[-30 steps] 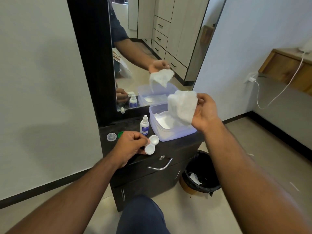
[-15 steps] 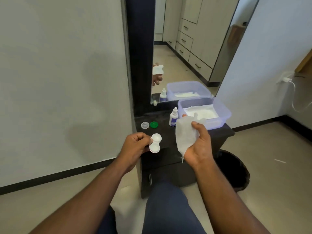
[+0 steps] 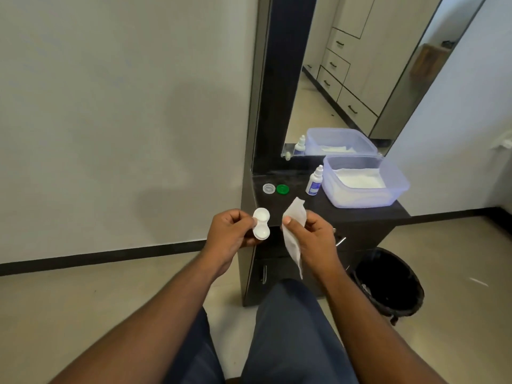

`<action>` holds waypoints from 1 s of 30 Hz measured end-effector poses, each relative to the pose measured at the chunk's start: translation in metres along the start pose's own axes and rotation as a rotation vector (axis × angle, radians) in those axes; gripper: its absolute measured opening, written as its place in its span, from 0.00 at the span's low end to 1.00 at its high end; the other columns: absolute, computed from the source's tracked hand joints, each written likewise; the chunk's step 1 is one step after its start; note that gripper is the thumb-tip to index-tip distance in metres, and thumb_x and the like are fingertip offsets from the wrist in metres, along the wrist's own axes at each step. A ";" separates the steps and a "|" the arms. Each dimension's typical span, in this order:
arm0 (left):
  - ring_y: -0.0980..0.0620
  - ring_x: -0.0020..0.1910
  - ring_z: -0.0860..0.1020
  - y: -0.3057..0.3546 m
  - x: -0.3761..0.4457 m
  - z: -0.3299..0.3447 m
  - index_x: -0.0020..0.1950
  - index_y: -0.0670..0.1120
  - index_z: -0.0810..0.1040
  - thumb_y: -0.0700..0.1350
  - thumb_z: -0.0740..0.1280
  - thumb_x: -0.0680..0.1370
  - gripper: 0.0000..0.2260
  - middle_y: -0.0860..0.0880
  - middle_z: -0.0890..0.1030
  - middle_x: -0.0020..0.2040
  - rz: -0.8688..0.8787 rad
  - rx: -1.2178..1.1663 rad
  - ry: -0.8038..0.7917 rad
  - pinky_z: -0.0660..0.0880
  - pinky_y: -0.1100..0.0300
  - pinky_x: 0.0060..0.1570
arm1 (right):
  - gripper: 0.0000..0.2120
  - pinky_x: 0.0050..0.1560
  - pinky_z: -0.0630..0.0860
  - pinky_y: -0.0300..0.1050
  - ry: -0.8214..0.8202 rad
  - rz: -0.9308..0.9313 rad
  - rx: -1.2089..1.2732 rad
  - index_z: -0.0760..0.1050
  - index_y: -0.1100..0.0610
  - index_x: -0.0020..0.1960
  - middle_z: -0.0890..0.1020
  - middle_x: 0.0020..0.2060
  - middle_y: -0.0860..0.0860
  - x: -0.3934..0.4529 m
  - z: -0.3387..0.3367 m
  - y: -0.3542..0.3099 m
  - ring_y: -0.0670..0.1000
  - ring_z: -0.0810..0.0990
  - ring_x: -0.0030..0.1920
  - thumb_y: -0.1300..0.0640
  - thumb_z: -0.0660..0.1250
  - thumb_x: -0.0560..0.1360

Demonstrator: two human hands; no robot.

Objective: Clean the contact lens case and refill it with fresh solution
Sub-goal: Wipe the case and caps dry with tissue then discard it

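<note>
My left hand (image 3: 230,231) pinches a white two-well contact lens case (image 3: 261,223), held upright with its open wells facing me. Just to its right, my right hand (image 3: 310,239) grips a white tissue (image 3: 294,225) that hangs down past the wrist. Case and tissue are a small gap apart. On the dark cabinet top (image 3: 291,203) lie a clear cap (image 3: 268,188) and a green cap (image 3: 282,189). A small white solution bottle (image 3: 314,181) with a blue label stands upright behind them.
A translucent purple tub (image 3: 399,187) with white tissues inside sits at the cabinet's right end, below a mirror (image 3: 346,79). A black bin (image 3: 388,284) stands on the floor to the right. My knees fill the bottom of the view.
My right hand has brought the tissue down from the tub to beside the case. The view has swung left, and both hands sit lower and closer together.
</note>
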State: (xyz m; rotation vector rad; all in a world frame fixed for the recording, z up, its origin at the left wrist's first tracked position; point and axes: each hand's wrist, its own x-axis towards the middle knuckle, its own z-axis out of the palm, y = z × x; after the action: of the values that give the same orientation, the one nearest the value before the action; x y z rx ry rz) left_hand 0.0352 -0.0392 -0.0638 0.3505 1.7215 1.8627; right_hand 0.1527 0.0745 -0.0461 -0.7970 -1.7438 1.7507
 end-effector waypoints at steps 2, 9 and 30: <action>0.44 0.37 0.81 0.004 0.001 0.004 0.40 0.37 0.78 0.36 0.67 0.75 0.04 0.39 0.81 0.39 0.001 -0.003 0.010 0.82 0.45 0.43 | 0.02 0.44 0.75 0.34 -0.067 -0.174 -0.239 0.80 0.54 0.43 0.81 0.40 0.48 0.001 -0.006 -0.002 0.40 0.79 0.41 0.60 0.71 0.73; 0.45 0.35 0.84 0.027 0.023 0.022 0.44 0.35 0.80 0.35 0.68 0.75 0.03 0.39 0.83 0.42 -0.010 0.084 -0.076 0.82 0.56 0.33 | 0.12 0.45 0.67 0.24 -0.220 -0.601 -0.924 0.81 0.57 0.56 0.77 0.47 0.51 0.029 -0.024 -0.006 0.42 0.72 0.45 0.63 0.69 0.74; 0.49 0.30 0.79 -0.026 -0.027 -0.008 0.40 0.30 0.77 0.30 0.67 0.72 0.03 0.39 0.78 0.33 -0.009 0.060 0.145 0.81 0.57 0.33 | 0.16 0.32 0.71 0.45 -0.270 -0.989 -1.339 0.80 0.59 0.53 0.78 0.40 0.55 -0.023 0.004 0.045 0.54 0.75 0.35 0.63 0.76 0.65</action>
State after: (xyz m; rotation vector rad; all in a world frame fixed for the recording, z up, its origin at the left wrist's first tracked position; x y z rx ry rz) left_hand 0.0578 -0.0610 -0.0850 0.2358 1.8751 1.8726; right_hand 0.1668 0.0537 -0.0904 0.0137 -2.7150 -0.0951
